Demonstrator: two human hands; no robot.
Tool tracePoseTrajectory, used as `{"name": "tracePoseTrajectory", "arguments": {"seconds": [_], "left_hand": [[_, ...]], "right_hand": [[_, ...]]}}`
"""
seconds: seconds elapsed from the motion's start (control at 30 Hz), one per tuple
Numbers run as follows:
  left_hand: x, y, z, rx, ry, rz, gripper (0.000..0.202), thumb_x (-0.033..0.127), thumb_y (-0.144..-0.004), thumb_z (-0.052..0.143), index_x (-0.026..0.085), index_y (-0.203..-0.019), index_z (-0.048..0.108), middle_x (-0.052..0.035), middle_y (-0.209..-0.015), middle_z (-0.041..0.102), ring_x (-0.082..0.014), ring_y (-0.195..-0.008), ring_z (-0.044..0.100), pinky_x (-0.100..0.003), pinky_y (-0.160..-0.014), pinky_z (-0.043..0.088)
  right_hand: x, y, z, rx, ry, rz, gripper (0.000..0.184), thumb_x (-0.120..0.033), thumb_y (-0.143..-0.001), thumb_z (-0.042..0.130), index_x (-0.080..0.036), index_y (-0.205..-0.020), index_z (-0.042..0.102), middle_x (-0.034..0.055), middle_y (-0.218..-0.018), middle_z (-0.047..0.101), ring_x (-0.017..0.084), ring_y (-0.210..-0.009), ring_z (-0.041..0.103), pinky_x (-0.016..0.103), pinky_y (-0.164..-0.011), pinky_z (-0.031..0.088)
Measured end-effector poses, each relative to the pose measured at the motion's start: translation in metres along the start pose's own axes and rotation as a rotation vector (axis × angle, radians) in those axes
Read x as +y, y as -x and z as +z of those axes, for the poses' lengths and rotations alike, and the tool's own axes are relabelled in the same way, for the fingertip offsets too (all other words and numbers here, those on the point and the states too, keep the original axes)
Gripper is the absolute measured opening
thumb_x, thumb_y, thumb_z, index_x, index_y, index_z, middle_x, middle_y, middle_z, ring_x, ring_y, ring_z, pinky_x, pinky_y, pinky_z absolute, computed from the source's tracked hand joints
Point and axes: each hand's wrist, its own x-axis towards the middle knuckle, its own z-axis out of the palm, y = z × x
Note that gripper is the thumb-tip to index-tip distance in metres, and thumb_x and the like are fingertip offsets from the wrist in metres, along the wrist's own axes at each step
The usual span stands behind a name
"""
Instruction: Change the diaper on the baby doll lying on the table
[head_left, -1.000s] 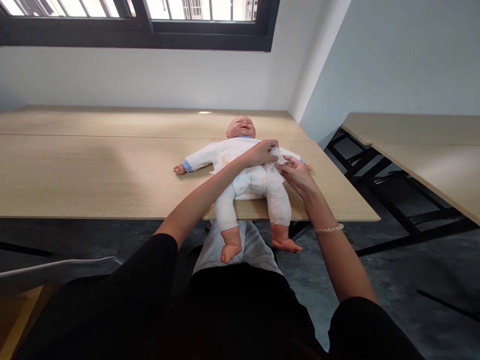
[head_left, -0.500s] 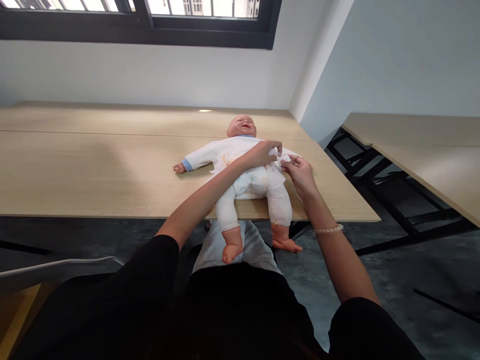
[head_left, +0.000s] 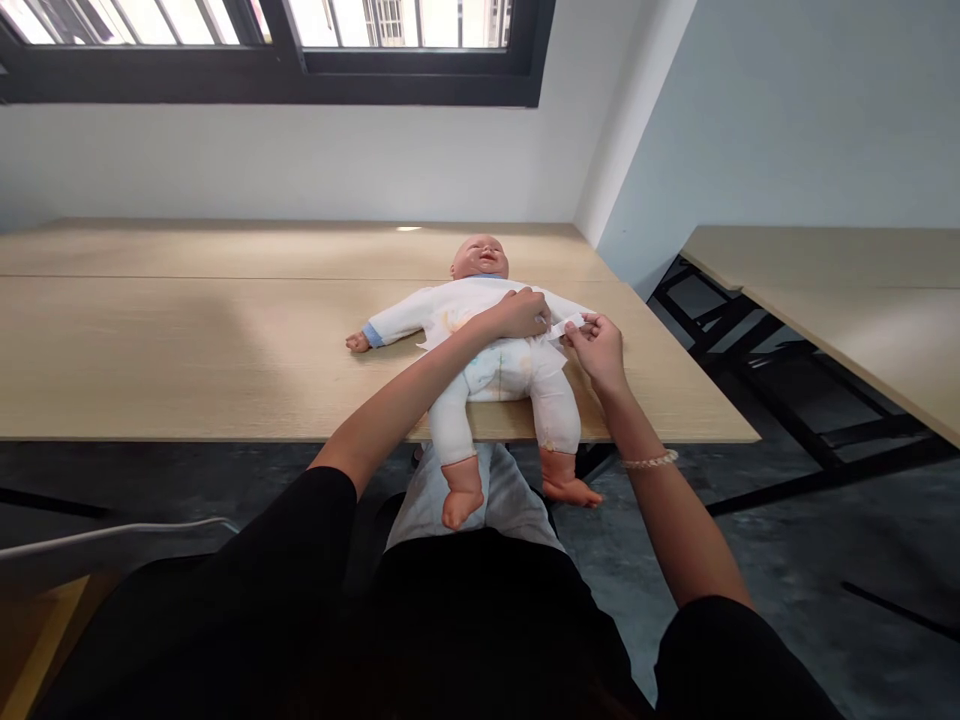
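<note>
A baby doll (head_left: 480,258) lies on its back, in a white long-sleeved top (head_left: 412,314) with blue trim. A white diaper (head_left: 499,372) with faint coloured prints is around its hips. My left hand (head_left: 521,312) reaches across the doll's belly, fingers curled at the diaper's upper edge; what lies under them is partly hidden. At the doll's side, my right hand (head_left: 600,350) pinches the white diaper tab (head_left: 570,326) between thumb and fingers. That strip spans the small gap between my two hands.
The doll rests on a light wooden table (head_left: 187,370), its lower legs and feet hanging past the front edge. A second table (head_left: 847,290) with black folding legs stands at the right. Behind are a wall and a dark-framed window (head_left: 420,75).
My left hand has drawn slightly left and its fingers are more tucked in. The white tab in my right hand now shows as a straighter strip. The whole view has shifted slightly.
</note>
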Motion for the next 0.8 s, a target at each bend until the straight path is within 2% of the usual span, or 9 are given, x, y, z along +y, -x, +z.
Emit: {"name": "tracePoseTrajectory", "arguments": {"seconds": [0.13,0.2,0.37,0.53,0.67,0.8], "left_hand": [[0.001,-0.001,0.001,0.005,-0.079,-0.023,0.027,0.033,-0.094,0.054,0.017,-0.091,0.076,-0.0134,-0.125,0.064,-0.0318,-0.125,0.051,-0.047,-0.109,0.037],[0.001,-0.002,0.001,0.003,-0.094,-0.028,0.026,0.035,-0.093,0.055,0.016,-0.09,0.074,-0.0148,-0.127,0.061,-0.0329,-0.127,0.049,-0.049,-0.108,0.037],[0.0,-0.01,0.0,-0.027,-0.137,-0.055,0.015,0.024,-0.086,0.061,0.018,-0.095,0.071,-0.0159,-0.124,0.059,-0.035,-0.129,0.047,-0.049,-0.103,0.038],[-0.003,-0.016,0.005,0.008,-0.119,-0.067,0.026,0.015,-0.09,0.048,0.015,-0.097,0.074,-0.0185,-0.124,0.06,-0.0359,-0.128,0.047,-0.053,-0.104,0.037],[-0.007,-0.022,0.01,0.033,-0.095,-0.082,0.025,0.01,-0.087,0.05,0.014,-0.098,0.072,-0.0179,-0.124,0.062,-0.0348,-0.127,0.048,-0.052,-0.106,0.036],[-0.014,-0.029,0.013,0.081,-0.032,-0.098,0.014,0.006,-0.081,0.057,0.014,-0.087,0.068,-0.0151,-0.115,0.066,-0.0332,-0.124,0.051,-0.047,-0.106,0.037]], "right_hand": [[-0.009,0.002,0.003,0.061,-0.109,0.063,0.036,-0.048,-0.069,0.073,-0.021,-0.085,0.056,0.0044,-0.081,0.067,0.021,-0.076,0.067,0.041,-0.08,0.059],[-0.014,0.004,0.003,0.066,-0.13,0.055,0.036,-0.049,-0.069,0.074,-0.021,-0.083,0.056,0.003,-0.078,0.066,0.019,-0.074,0.066,0.039,-0.079,0.059],[-0.022,0.007,0.002,0.1,-0.193,0.018,0.036,-0.049,-0.071,0.076,-0.021,-0.084,0.058,0.0019,-0.077,0.066,0.017,-0.074,0.066,0.034,-0.076,0.058],[-0.035,0.012,0.004,0.142,-0.199,-0.052,0.034,-0.049,-0.074,0.073,-0.021,-0.085,0.058,0.0012,-0.079,0.064,0.015,-0.075,0.064,0.029,-0.073,0.055],[-0.057,0.023,0.012,0.03,-0.201,-0.126,0.032,-0.048,-0.075,0.074,-0.021,-0.085,0.06,0.0033,-0.081,0.066,0.018,-0.076,0.065,0.032,-0.074,0.056],[-0.084,0.037,0.019,-0.112,-0.071,-0.225,0.025,-0.045,-0.079,0.071,-0.021,-0.084,0.065,0.0064,-0.084,0.07,0.02,-0.076,0.066,0.035,-0.074,0.055]]}}
